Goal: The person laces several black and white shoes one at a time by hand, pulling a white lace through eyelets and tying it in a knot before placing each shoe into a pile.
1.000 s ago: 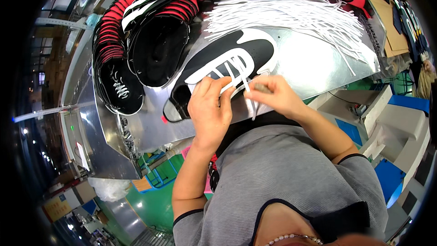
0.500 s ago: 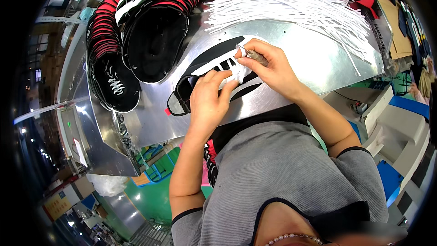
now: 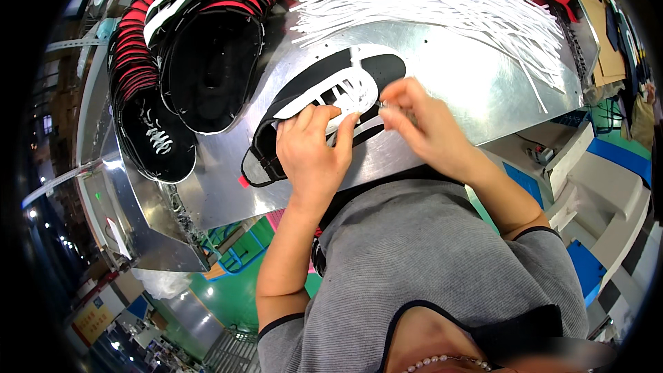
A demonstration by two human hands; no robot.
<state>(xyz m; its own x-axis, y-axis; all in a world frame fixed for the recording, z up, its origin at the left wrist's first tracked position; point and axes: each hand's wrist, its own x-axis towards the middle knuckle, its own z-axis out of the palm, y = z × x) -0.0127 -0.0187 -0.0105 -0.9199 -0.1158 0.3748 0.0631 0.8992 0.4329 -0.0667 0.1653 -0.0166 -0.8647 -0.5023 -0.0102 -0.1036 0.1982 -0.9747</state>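
A black, white and grey shoe upper (image 3: 314,76) lies flat on the metal table, its heel with a red tab toward the left. My left hand (image 3: 311,148) grips it near the lacing opening, thumb and fingers closed on the white eyelet edge. White lace (image 3: 356,97) crosses the opening, and an end runs over the upper's far side. Just right of the upper, my right hand (image 3: 428,131) is closed with its fingertips together. A small metal tip (image 3: 382,104) sticks out there, apparently of an awl-like hand tool; its handle is hidden in the hand.
A pile of white laces (image 3: 428,7) lies along the far side of the metal table (image 3: 476,107). Stacked black and red shoe uppers (image 3: 210,62) stand at the left, others at the far right. A beige and blue machine (image 3: 608,186) stands at the right.
My right hand has pulled back from the lacing to the upper's right side, and the tool's handle no longer shows. The view has shifted slightly; my left hand stays on the upper.
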